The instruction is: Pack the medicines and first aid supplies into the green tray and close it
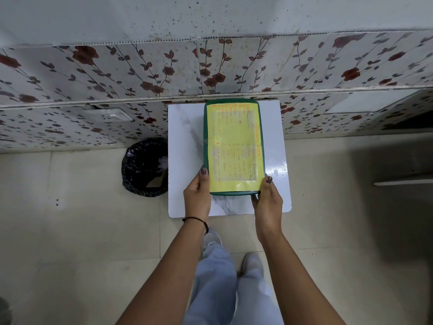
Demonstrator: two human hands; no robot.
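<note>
The green tray [206, 137] stands on a small white marble-look table [185, 141], with its lid on. A yellow sheet with orange handwriting [234, 146] covers the lid. My left hand [198, 195] grips the tray's near left corner, thumb on top of the lid. My right hand [267, 202] grips the near right corner the same way. No medicines or first aid supplies are visible; whatever is inside is hidden by the lid.
A bin lined with a black bag [145, 168] stands on the floor to the left of the table. A floral-patterned wall [117, 73] runs behind the table. My legs and shoes [212, 238] are below the table's near edge on a beige tiled floor.
</note>
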